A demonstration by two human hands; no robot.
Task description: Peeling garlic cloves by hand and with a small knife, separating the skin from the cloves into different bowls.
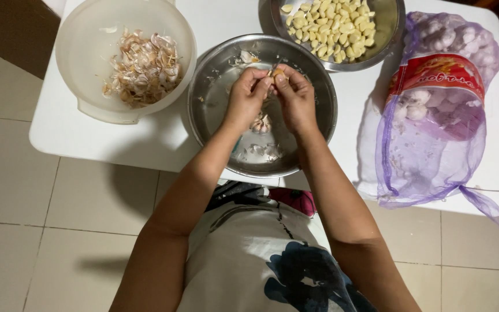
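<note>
White table (163,138), front edge close to body, bare strip front-left. Purple mesh bag (434,110) of garlic at right edge, tail hanging over corner. White plastic bowl (76,34) w/ skins at left, rim near table edge. Steel bowl (215,115) centre; second steel bowl (391,23) w/ peeled cloves behind, rims overlapping. Left hand (244,101) & right hand (297,98) over centre bowl, fingertips pinching one garlic clove (276,73) between them.

On the surface (145,141): skins bowl (82,86) at left, steel basin (215,121) at centre, mesh garlic sack (434,115) at right — dish of peeled cloves (385,34) behind the basin. Both hands meet over the basin.
</note>
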